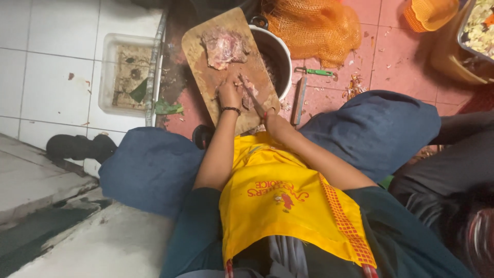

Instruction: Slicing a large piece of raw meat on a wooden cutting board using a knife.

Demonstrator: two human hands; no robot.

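Near me, my right hand [271,121] grips a knife [252,96], my left hand [229,94] presses fingers curled on a small meat piece [248,92] on the wooden board [206,56] (bigger slab [224,48] farther); blade close to fingertips, so a slip could cut.

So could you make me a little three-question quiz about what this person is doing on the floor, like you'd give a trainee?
1. True or false: the right hand holds a knife.
2. Where does the wooden cutting board rest at its far side?
A. on a table
B. partly over the rim of a metal pot
C. inside the orange mesh sack
3. What does the left hand press down on?

Key
1. True; the blade angles over the board.
2. B.
3. A small piece of raw meat, with a larger piece lying further up the board.
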